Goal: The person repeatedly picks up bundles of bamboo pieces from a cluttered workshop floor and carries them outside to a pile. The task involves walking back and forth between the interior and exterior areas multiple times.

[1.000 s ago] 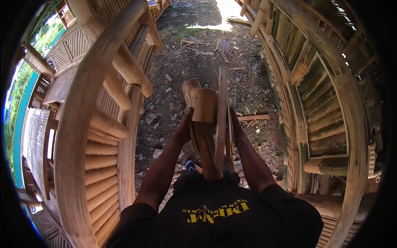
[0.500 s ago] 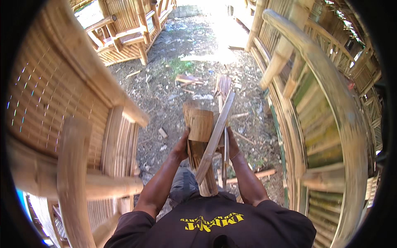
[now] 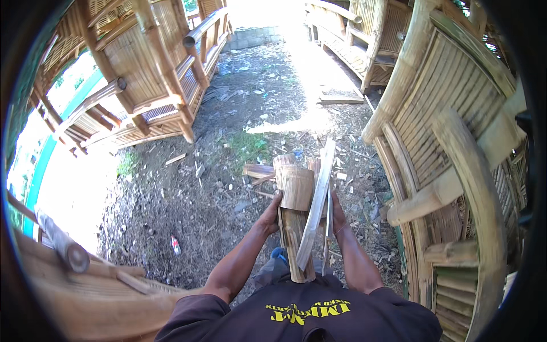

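In front of my chest I carry a bundle of wood pieces between both hands. A wooden mallet (image 3: 297, 189) lies on top, its thick round head away from me and its narrower handle pointing back at my shirt. Across its right side runs a long pale split strip (image 3: 317, 208), tilted. My left hand (image 3: 270, 215) grips the bundle's left side, its fingers partly hidden underneath. On the right side my right hand (image 3: 339, 214) presses in, mostly hidden behind thin strips. More wood pieces show beyond the mallet head, but their shapes are partly covered.
A bamboo hut (image 3: 154, 114) with railings stands ahead on the left, another (image 3: 364, 45) ahead on the right. Bamboo panels and posts (image 3: 456, 148) rise close on my right. Split wood (image 3: 257, 171) and a red-and-white bottle (image 3: 175, 245) lie on the littered ground.
I have moved forward between the bamboo structures, and the close panel on the left has dropped back. The bundle stays in both hands.
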`<state>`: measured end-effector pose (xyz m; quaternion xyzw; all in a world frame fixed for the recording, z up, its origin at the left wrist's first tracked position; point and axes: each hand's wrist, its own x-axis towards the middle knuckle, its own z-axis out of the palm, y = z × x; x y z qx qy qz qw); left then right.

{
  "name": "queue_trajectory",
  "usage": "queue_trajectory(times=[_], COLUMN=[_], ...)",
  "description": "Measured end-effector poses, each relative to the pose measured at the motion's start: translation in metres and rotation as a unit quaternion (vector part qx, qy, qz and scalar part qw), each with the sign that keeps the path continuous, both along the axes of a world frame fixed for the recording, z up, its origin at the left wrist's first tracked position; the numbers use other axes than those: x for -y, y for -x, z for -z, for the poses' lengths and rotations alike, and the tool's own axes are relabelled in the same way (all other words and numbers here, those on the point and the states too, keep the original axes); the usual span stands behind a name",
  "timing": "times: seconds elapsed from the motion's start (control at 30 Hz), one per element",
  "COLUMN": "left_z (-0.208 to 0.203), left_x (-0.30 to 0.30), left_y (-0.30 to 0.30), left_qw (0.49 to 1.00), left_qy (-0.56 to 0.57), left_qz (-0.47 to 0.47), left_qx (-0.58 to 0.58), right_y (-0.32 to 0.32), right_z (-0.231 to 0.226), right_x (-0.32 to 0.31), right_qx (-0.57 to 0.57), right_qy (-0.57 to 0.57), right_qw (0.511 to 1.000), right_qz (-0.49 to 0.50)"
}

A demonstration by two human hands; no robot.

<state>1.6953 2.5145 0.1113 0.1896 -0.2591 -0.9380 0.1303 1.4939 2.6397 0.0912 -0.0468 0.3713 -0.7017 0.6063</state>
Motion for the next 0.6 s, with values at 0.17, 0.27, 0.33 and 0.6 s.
queue_trajectory(times=[0.17, 0.27, 0.33, 0.6], left_z=[-0.016, -0.009, -0.005, -0.026], left_x=[0.169, 0.286, 0.368, 0.65], left_y=[0.112, 0.19, 0.245, 0.434], left_qw=[0.999, 0.997, 0.996, 0.985], left_qy=[0.037, 0.056, 0.074, 0.14], left_qz=[-0.007, 0.01, 0.005, -0.072], left_qx=[0.026, 0.059, 0.043, 0.074], right_y=[0.103, 0.178, 0.236, 0.432], right_z=[-0.014, 0.001, 0.005, -0.038], right_x=[0.162, 0.278, 0.359, 0.658], right_qx=[-0.011, -0.049, -0.049, 0.0], right_qy=[0.08, 0.021, 0.014, 0.094], right_qw=[0.997, 0.997, 0.998, 0.99], right_qz=[0.017, 0.054, 0.033, -0.109])
